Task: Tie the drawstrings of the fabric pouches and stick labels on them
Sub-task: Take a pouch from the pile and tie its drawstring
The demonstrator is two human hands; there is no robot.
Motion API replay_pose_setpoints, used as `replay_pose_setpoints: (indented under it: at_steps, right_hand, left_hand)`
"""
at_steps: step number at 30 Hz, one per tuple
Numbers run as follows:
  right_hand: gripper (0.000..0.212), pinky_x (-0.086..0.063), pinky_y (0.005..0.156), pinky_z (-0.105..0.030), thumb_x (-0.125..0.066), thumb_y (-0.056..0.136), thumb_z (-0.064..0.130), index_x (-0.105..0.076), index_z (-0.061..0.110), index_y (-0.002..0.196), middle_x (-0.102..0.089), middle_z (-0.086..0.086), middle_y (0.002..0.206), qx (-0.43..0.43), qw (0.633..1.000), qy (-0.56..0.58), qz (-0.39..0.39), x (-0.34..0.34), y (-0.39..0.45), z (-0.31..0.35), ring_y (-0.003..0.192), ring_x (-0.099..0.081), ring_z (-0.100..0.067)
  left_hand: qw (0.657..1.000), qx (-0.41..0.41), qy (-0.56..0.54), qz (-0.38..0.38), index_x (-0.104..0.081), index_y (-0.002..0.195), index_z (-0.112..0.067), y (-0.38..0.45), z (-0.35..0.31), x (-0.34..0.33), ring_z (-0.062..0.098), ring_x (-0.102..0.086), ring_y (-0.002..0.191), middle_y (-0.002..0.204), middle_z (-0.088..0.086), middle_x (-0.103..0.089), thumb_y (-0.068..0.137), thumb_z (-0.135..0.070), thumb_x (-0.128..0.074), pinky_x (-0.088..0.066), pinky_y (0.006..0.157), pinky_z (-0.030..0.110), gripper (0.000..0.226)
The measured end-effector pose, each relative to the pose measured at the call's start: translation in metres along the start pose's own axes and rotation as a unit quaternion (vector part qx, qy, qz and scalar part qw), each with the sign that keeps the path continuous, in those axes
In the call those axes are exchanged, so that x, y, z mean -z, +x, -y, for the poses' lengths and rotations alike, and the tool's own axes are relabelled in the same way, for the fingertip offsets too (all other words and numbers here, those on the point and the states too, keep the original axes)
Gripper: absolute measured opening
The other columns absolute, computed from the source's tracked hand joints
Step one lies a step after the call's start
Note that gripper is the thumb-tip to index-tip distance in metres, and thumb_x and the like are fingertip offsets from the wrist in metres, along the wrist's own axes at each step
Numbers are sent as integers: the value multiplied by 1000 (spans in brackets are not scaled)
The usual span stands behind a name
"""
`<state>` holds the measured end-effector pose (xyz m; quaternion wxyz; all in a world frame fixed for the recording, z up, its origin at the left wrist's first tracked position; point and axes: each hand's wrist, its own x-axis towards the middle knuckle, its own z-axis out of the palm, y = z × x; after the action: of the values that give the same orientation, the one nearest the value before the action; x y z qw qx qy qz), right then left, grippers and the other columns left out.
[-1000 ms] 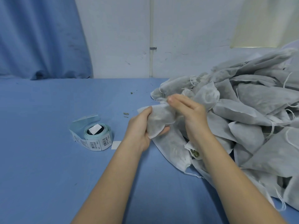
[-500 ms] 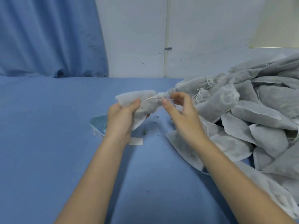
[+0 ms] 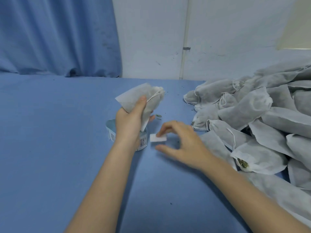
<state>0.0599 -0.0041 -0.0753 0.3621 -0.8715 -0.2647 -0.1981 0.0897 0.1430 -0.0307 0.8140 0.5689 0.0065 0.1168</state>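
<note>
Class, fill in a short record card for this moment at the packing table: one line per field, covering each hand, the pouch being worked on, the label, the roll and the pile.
Left hand: grips a fabric pouch, lifted off the table
Pouch neck: gathered, drawstring wound round it
Right hand: fingers touching a loose white label on the blue table
Label roll: on the table, partly hidden behind the left wrist
Pouch pile: heaped on the right; one pouch's open mouth shows its filling
Label on held pouch: none visible

Blue-covered table (image 3: pixel 50 148) with pouch heap (image 3: pixel 260 118), label roll (image 3: pixel 142 142) (partly hidden), loose label (image 3: pixel 158 137).
</note>
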Motion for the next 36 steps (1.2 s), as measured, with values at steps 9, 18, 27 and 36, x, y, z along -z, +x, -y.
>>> replay_pose_setpoints:
  at_steps: [9, 18, 27, 36]
  right_hand:
    - [8, -52, 68, -17, -69, 83, 18, -72, 19, 90, -74, 5, 80, -191, 862, 441, -164, 40, 8, 13, 73, -67, -5]
    - [12, -54, 65, -21, -74, 80, 14, -76, 14, 91, -73, -2, 82, -206, 865, 405, -214, 31, 9, 19, 71, -65, -12]
    - [64, -44, 75, -21, -87, 61, 39, -39, 34, 104, -48, 3, 107, -272, 885, 208, -317, 18, 14, 12, 88, -54, -13]
    - [16, -44, 48, -20, -77, 75, 3, -66, 6, 86, -68, 1, 68, -211, 832, 433, -275, 27, 13, 8, 56, -60, -9]
  left_hand:
    - [995, 0, 41, 96, -64, 113, 0, -15, 14, -15, 25, -66, 90, 110, 17, -69, 96, -20, -53, -57, 84, 38, 28]
    - [987, -3, 46, 153, -68, 107, -7, -32, 28, -34, 21, -68, 97, 101, 7, -73, 93, -22, -57, -57, 79, 31, 23]
    - [988, 13, -13, 154, -65, 112, -7, -41, 29, -39, 20, -66, 104, 109, 7, -71, 91, -38, -52, -50, 92, 35, 40]
    - [995, -33, -4, 98, -64, 106, 4, -44, 34, -42, 42, -64, 100, 105, 24, -68, 91, -4, -56, -51, 90, 54, 19]
